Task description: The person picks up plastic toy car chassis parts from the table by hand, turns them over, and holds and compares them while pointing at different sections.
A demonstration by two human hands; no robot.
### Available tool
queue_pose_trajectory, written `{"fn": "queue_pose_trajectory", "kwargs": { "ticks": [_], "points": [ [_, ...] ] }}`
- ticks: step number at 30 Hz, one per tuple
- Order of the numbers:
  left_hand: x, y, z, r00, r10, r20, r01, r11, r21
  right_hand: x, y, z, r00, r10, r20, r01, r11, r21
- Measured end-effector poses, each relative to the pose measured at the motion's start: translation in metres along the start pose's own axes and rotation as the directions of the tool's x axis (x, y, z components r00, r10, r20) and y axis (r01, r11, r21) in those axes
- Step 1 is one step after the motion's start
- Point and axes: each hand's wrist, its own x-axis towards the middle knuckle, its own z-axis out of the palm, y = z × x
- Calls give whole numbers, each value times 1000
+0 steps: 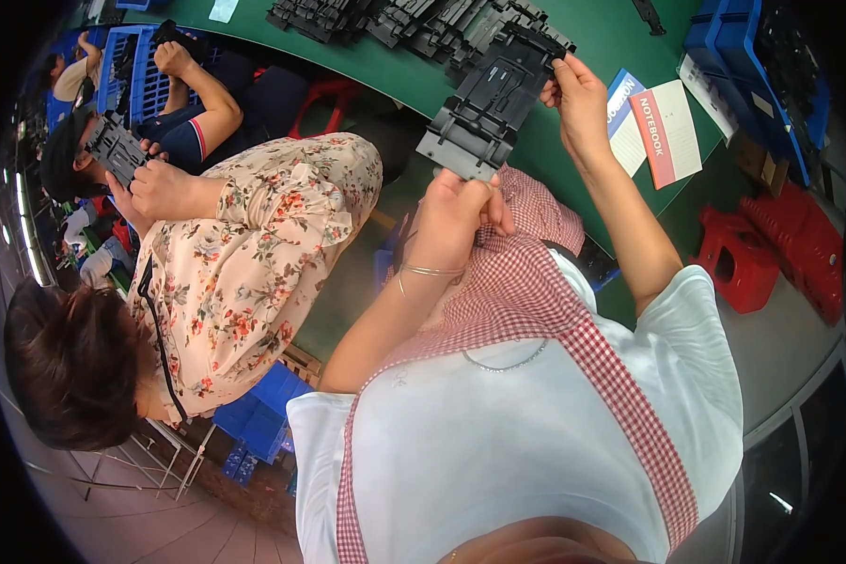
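A long black moulded plastic part [500, 99], with ribs and slots along its surface, is held up over the near edge of the green table. My left hand [453, 218] is closed at its near end, thumb and fingers pressed together by the lower edge. At the far right corner, my right hand [578, 99] pinches the part between thumb and fingers. Part of the left hand's grip is hidden under the piece. Just beyond it, several similar black parts [409, 26] lie in a row on the table.
On the green table [376, 73], to the right, lie a red-and-white notepad [672, 132] and a blue-and-white one [627, 141]. Blue bins [752, 80] stand at the right, red stools [738, 258] below them. A co-worker in a floral top [254, 235] sits at my left, holding a similar part [115, 148].
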Motion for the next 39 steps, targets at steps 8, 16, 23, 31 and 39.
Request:
{"fn": "queue_pose_trajectory", "kwargs": {
  "ticks": [8, 16, 23, 31, 39],
  "points": [
    [-3, -1, -9, 996, -11, 87, 5, 998, 60, -1, 2, 0, 995, 94, 38, -94, 996, 7],
    [-1, -3, -13, 992, -40, 117, 33, 998, 62, -13, -8, 12, 987, 79, 140, -114, 957, 268],
    [-4, -2, -5, 995, -10, 95, 2, 996, 90, -13, -9, 8, 949, -17, 316, -144, 865, 480],
    [-11, -8, -1, 996, 5, 84, -23, 975, 220, -16, -6, 14, 973, 40, 226, -151, 851, 502],
    [-13, -13, -3, 998, -8, 68, -7, 976, 216, -20, -10, 24, 979, 30, 204, -135, 843, 521]
  ]
}}
